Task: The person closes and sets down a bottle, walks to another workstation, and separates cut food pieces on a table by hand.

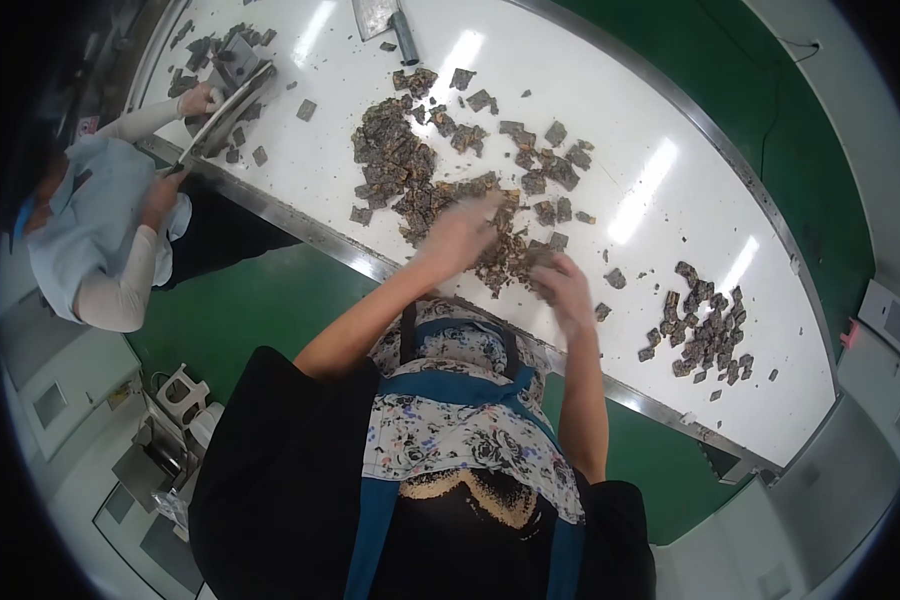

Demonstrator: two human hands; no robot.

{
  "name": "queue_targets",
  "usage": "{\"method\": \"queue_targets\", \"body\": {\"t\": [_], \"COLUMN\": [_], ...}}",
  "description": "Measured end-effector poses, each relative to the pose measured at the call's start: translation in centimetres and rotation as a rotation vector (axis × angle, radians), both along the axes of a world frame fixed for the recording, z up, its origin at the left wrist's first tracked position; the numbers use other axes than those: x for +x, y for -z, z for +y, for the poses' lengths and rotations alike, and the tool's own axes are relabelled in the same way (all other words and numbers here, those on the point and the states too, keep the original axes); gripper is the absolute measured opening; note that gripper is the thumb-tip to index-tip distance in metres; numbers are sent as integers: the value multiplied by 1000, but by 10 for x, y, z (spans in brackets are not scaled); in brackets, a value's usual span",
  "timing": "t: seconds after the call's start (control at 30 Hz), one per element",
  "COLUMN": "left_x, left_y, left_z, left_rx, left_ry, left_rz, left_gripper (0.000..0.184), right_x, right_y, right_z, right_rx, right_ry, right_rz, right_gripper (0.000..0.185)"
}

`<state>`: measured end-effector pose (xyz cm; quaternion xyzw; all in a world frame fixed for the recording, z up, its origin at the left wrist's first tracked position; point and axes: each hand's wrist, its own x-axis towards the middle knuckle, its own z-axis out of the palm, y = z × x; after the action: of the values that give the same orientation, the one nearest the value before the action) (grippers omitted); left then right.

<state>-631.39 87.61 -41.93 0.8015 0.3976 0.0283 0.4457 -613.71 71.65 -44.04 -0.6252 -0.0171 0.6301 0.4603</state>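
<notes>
My left hand (460, 238) is over the near side of the heap of dark brown, flat broken pieces (395, 150), its fingertips smeared by motion among the crumbs. My right hand (567, 288) is bent at the near edge of the same heap, fingers curled around a dark flat piece (540, 255) at the fingertips. Between both hands lie small reddish-brown crumbs (500, 265). Squarish pieces (545, 165) are scattered just beyond. What the pieces are made of I cannot make out.
A smaller pile of pieces (710, 325) lies to the right on the white table (570, 60). A cleaver (402, 38) rests at the far side. On the left, a co-worker (110, 220) holds a long blade (220, 112) by more pieces. The metal table edge (360, 258) runs before me.
</notes>
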Motion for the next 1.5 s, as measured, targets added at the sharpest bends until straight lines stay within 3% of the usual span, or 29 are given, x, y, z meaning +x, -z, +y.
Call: {"method": "queue_targets", "body": {"t": [0.03, 0.13, 0.17, 0.23, 0.27, 0.3, 0.37, 0.4, 0.43, 0.47, 0.5, 0.53, 0.57, 0.6, 0.63, 0.7, 0.73, 0.8, 0.83, 0.9, 1.03, 1.13, 1.23, 1.33, 1.37, 1.43, 1.47, 1.5], "left_x": [0, 5, 7, 9, 7, 4, -5, -10, -13, -20, -22, -23, -23, -22, -20, -16, -11, 7, 14, 22, 22, 21, 15, 5, 3, -6, -8, -11], "left_y": [-4, 2, 12, 31, 36, 40, 47, 53, 50, 47, 39, 30, 24, 22, 18, 14, 29, 14, 15, 18, 26, 24, 26, 17, 16, 13, 13, 10], "left_z": [9, 27, 31, 35, 33, 34, 33, 30, 28, 32, 36, 41, 45, 53, 59, 69, 77, 78, 76, 78, 73, 66, 55, 55, 56, 61, 65, 66], "left_rx": [157, 469, 470, 514, 515, 457, 297, -24, -348, -337, -337, -573, -811, -841, -839, -788, -725, -382, -70, -90, 78, 31, 36, -172, -312, -625, -743, -742], "left_ry": [-129, -197, -200, -68, -70, -105, -172, -371, -565, -592, -593, -740, -881, -881, -884, -705, -644, -340, -191, -143, 15, 9, 21, -215, -350, -517, -594, -591], "left_rz": [-51, -36, -37, -7, -12, -108, -273, -311, -342, -315, -312, -440, -568, -515, -513, -411, -232, 112, 223, 285, 283, 233, 182, 18, -56, -369, -409, -408], "left_gripper": [40, 34, 34, 32, 32, 31, 23, 22, 20, 19, 19, 20, 22, 20, 20, 22, 26, 33, 37, 47, 41, 30, 29, 42, 46, 44, 36, 36], "right_x": [13, 74, 99, 146, 167, 212, 228, 225, 221, 216, 192, 189, 158, 136, 95, 46, 22, -10, -15, -17, -16, -13, -11, -10, -8, -3, 0, 0], "right_y": [-7, -20, -21, -27, -35, -10, -33, -51, -54, -56, -64, -36, -41, -21, -33, 0, -12, -6, 3, 15, 17, 20, 22, 1, 2, -4, -8, -11], "right_z": [-14, -68, -95, -136, -150, -201, -206, -202, -197, -192, -160, -160, -118, -100, -53, 0, 37, 88, 106, 131, 138, 128, 115, 107, 103, 100, 95, 93], "right_rx": [-7, -40, -178, -156, -176, -209, -524, -842, -772, -700, -441, -283, -251, -6, -69, 238, 385, 407, 363, 352, 245, 203, 376, 119, 110, 96, 94, 96], "right_ry": [46, 206, 258, 448, 534, 547, 361, -17, -79, -145, -18, -167, -47, -224, -255, -569, -626, -717, -799, -890, -990, -960, -799, -250, -246, 185, 226, 229], "right_rz": [-98, -356, -492, -733, -848, -827, -1335, -1648, -1741, -1830, -1651, -1769, -1385, -1538, -1292, -1383, -1359, -1428, -1480, -1599, -1644, -1595, -1517, -826, -826, -166, 4, 5], "right_gripper": [24, 28, 31, 30, 38, 47, 54, 62, 63, 64, 56, 44, 36, 29, 25, 27, 28, 26, 24, 16, 18, 16, 14, 18, 18, 20, 24, 24]}}
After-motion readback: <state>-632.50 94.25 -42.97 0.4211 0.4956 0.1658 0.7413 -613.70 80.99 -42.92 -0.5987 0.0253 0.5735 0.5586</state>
